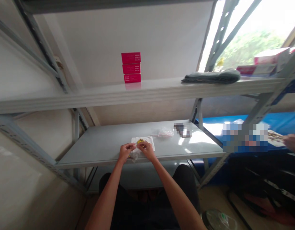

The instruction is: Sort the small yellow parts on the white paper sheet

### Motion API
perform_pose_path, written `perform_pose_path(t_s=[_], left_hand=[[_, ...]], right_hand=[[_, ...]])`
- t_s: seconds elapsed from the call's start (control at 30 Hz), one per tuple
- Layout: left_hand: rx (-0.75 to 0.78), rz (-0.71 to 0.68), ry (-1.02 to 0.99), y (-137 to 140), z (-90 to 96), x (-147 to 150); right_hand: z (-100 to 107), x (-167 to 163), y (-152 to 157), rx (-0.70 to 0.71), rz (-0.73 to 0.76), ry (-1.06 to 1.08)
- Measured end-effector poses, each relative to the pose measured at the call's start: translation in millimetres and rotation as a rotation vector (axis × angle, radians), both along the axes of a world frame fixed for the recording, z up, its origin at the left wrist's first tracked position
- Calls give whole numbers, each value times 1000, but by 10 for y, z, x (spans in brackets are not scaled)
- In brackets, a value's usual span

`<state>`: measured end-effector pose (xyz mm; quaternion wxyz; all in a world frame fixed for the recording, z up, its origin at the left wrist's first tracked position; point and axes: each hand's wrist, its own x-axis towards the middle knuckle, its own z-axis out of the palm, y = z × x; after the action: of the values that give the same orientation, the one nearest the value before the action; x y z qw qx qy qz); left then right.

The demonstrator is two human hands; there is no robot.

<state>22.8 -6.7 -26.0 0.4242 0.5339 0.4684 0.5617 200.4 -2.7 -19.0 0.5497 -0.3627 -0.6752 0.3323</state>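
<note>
Both my hands meet at the front of a grey shelf board, over a white sheet. My left hand is closed in a pinch, and so is my right hand; their fingertips nearly touch. What they pinch is too small to make out. Small yellow and dark pieces lie on the sheet just behind my fingers. Below and between the hands, a clear plastic bag hangs close to the shelf's front edge.
A clear bag with pinkish contents lies to the right on the lower shelf. Above are stacked pink boxes and a folded grey cloth. A metal post stands at right, with another person's hand beyond.
</note>
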Motion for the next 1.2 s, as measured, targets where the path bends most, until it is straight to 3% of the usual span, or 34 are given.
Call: perform_pose_path(t_s=[0.13, 0.33, 0.43, 0.57, 0.67, 0.9, 1.2], left_hand=[[10, 26, -16, -15, 21, 18], [28, 95, -64, -11, 39, 30], [44, 136, -93, 1, 43, 26], [52, 157, -122, 1, 54, 25], [34, 140, -134, -9, 58, 25], [8, 137, -149, -6, 43, 19], [6, 86, -75, -41, 87, 43]], right_hand=[[-13, -11, 12, 8, 2, -21], [-11, -29, 3, -100, -8, 33], [5, -28, -26, -65, -19, 53], [-21, -15, -43, 68, -249, 41], [-89, -24, -11, 86, -390, -43], [-256, -116, 102, 72, -454, -274], [-326, -126, 145, 45, -472, -321]])
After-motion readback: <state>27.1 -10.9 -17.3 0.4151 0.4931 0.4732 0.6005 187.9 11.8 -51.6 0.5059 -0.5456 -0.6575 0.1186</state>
